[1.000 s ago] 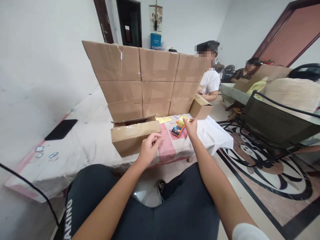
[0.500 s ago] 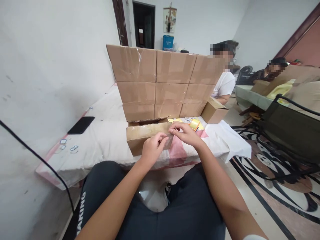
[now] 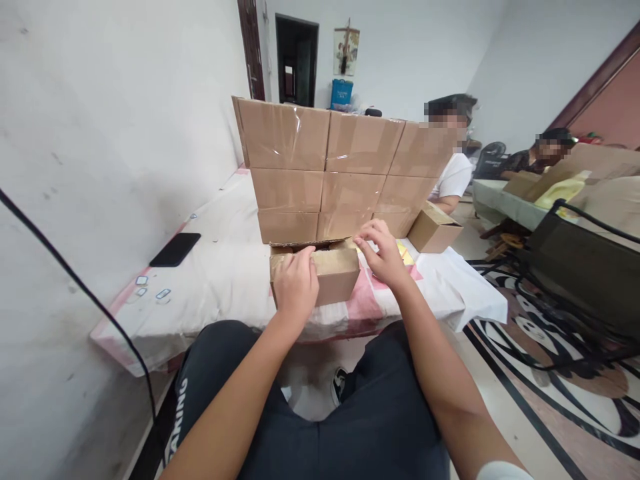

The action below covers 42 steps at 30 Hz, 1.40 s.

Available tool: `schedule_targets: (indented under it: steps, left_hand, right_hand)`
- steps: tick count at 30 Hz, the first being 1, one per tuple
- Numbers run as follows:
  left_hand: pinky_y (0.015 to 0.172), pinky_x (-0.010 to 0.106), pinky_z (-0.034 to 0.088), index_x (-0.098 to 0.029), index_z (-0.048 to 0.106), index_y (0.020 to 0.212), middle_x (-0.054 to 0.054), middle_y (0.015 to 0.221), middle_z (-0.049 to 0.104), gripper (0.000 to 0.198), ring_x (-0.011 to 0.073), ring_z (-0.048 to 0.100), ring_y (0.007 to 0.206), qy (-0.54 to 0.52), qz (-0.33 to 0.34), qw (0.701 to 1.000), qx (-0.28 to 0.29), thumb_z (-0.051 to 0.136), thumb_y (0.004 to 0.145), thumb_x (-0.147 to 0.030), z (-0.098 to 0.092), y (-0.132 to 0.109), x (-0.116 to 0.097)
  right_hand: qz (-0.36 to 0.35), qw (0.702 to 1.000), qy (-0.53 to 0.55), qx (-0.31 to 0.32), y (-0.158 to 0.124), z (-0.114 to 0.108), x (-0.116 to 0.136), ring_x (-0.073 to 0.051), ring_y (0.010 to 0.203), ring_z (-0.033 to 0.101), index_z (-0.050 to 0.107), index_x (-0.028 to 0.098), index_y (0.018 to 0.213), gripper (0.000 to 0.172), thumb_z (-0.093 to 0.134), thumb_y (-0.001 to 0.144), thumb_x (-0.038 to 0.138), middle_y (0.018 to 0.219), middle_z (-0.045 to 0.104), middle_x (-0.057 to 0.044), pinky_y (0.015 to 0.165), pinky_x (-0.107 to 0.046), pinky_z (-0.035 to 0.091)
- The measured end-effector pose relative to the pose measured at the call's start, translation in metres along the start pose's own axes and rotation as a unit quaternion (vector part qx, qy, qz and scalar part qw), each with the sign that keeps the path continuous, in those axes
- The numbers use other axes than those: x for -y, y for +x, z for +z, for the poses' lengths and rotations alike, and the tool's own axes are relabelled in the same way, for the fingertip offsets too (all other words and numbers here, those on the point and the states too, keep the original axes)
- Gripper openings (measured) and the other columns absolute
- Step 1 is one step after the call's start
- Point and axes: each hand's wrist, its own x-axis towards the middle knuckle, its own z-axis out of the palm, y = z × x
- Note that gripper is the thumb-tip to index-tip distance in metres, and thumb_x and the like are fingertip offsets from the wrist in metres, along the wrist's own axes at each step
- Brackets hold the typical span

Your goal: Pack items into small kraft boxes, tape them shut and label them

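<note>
A small cardboard box point(image 3: 337, 285) stands at the table's near edge with its top partly open and a flap raised along the far side. My left hand point(image 3: 297, 280) is on the left part of its near side, fingers bent over the top edge. Past the box's right end, my right hand point(image 3: 383, 252) is raised with thumb and fingertips pinched close together near the corner of the raised flap. Whatever is between those fingertips is too small to make out. The inside of the box shows only as a dark gap.
A wall of taped cardboard boxes point(image 3: 325, 167) rises behind the small box. Another box point(image 3: 435, 228) sits at the right, near a yellow item point(image 3: 404, 253) partly hidden by my hand. A black phone point(image 3: 175, 250) lies on the left. Two people sit beyond; a folding chair point(image 3: 590, 267) stands right.
My left hand has moved left from the box's right end onto its near side. My right hand has lifted away from the box, up and to the right. The view has shifted slightly.
</note>
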Motion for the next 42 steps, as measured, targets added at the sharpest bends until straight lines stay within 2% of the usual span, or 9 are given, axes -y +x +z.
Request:
schedule_targets:
  steps: [3, 7, 10, 14, 25, 30, 35, 39, 42]
  left_hand:
    - [0.112, 0.051, 0.034, -0.020, 0.055, 0.139, 0.011, 0.147, 0.055, 0.045, 0.0309, 0.045, 0.138, 0.046, 0.066, 0.997, -0.004, 0.035, 0.100, -0.022, -0.004, 0.006, 0.012]
    - [0.121, 0.062, 0.012, -0.020, 0.047, 0.147, 0.012, 0.147, 0.055, 0.051, 0.0321, 0.040, 0.141, 0.063, 0.084, 0.993, 0.052, 0.042, 0.100, -0.040, -0.002, 0.005, 0.017]
    - [0.120, 0.062, 0.014, -0.024, 0.056, 0.139, 0.011, 0.134, 0.065, 0.046, 0.0299, 0.052, 0.129, 0.060, 0.081, 0.990, 0.098, 0.042, 0.100, -0.043, 0.000, 0.001, 0.017]
    - [0.120, 0.063, 0.016, -0.025, 0.063, 0.130, 0.010, 0.139, 0.061, 0.045, 0.0312, 0.049, 0.131, 0.059, 0.094, 0.987, 0.114, 0.047, 0.097, -0.050, -0.001, -0.002, 0.018]
    - [0.117, 0.064, 0.020, -0.028, 0.064, 0.129, 0.011, 0.142, 0.059, 0.043, 0.0334, 0.048, 0.132, 0.053, 0.098, 0.986, 0.122, 0.057, 0.093, -0.050, 0.000, -0.001, 0.020]
    - [0.115, 0.064, 0.022, -0.027, 0.064, 0.130, 0.011, 0.143, 0.059, 0.043, 0.0342, 0.048, 0.132, 0.052, 0.101, 0.986, 0.122, 0.054, 0.094, -0.049, 0.000, -0.002, 0.020]
    - [0.115, 0.063, 0.023, -0.026, 0.064, 0.131, 0.010, 0.144, 0.059, 0.044, 0.0352, 0.048, 0.133, 0.054, 0.096, 0.985, 0.135, 0.054, 0.094, -0.049, 0.000, 0.000, 0.019]
    - [0.115, 0.064, 0.023, -0.026, 0.063, 0.132, 0.010, 0.145, 0.058, 0.045, 0.0356, 0.048, 0.135, 0.067, 0.092, 0.984, 0.139, 0.053, 0.094, -0.050, 0.001, 0.001, 0.019]
    - [0.118, 0.063, 0.018, -0.029, 0.057, 0.139, 0.008, 0.148, 0.055, 0.045, 0.0324, 0.045, 0.139, 0.063, 0.124, 0.981, 0.135, 0.050, 0.097, -0.043, 0.003, -0.002, 0.017]
  right_hand:
    - [0.008, 0.999, -0.008, -0.031, 0.004, -0.002, -0.005, -0.024, 0.107, 0.048, 0.055, 0.023, 0.086, 0.019, 0.047, 0.100, 0.032, 0.104, 0.054, -0.007, 0.099, -0.044, 0.039]
    - [0.035, 0.999, 0.025, 0.007, 0.007, 0.001, -0.012, -0.025, 0.118, 0.044, 0.052, 0.023, 0.083, 0.021, 0.046, 0.099, 0.035, 0.116, 0.050, -0.007, 0.108, -0.046, 0.034]
    - [0.064, 0.996, 0.042, 0.052, 0.009, 0.005, -0.016, -0.025, 0.122, 0.041, 0.052, 0.022, 0.080, 0.025, 0.046, 0.098, 0.038, 0.121, 0.048, -0.007, 0.111, -0.046, 0.031]
    - [0.093, 0.987, 0.050, 0.118, 0.011, 0.013, -0.023, -0.025, 0.128, 0.038, 0.052, 0.022, 0.079, 0.026, 0.046, 0.097, 0.039, 0.125, 0.047, -0.007, 0.115, -0.046, 0.026]
    - [0.103, 0.954, -0.116, 0.258, 0.012, 0.046, -0.052, -0.029, 0.122, 0.038, 0.061, 0.021, 0.088, 0.017, 0.050, 0.093, 0.033, 0.130, 0.049, -0.011, 0.106, -0.051, 0.031]
    - [0.101, 0.959, -0.064, 0.259, 0.008, 0.043, -0.056, -0.028, 0.125, 0.041, 0.061, 0.020, 0.097, 0.018, 0.054, 0.091, 0.036, 0.131, 0.047, -0.012, 0.109, -0.048, 0.032]
    - [0.206, 0.949, 0.065, 0.228, 0.004, 0.044, -0.055, -0.026, 0.127, 0.047, 0.044, 0.023, 0.139, 0.059, 0.062, 0.084, 0.035, 0.138, 0.046, -0.013, 0.108, -0.043, 0.038]
    - [0.346, 0.897, 0.156, 0.227, 0.003, 0.047, -0.051, -0.022, 0.102, 0.059, 0.054, 0.025, 0.123, 0.043, 0.061, 0.083, 0.038, 0.113, 0.063, -0.005, 0.086, -0.034, 0.049]
    - [0.376, 0.892, 0.173, 0.183, 0.001, 0.054, -0.049, -0.020, 0.088, 0.059, 0.056, 0.023, 0.106, 0.033, 0.063, 0.077, 0.037, 0.094, 0.064, 0.000, 0.073, -0.028, 0.047]
